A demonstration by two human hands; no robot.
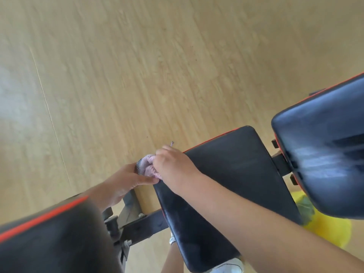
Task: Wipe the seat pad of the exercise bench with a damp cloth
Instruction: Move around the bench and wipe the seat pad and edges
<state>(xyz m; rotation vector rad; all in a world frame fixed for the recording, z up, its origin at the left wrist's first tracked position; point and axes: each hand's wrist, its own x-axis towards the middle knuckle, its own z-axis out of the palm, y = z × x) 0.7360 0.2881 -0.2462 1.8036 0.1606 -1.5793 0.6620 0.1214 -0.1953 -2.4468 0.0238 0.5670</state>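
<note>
Head view: left hand (126,182) and right hand (173,166) both closed on pink cloth (147,166)

I can read no text, label, brand, number or sign anywhere in my view. The bench pads (232,174) show only plain black covering with red piping, and motion blur smears the finer surface detail.

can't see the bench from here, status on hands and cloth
Both hands, left and right, gripping pink cloth at seat pad corner. Cloth bunched, not spread. Nothing on pad.
</note>
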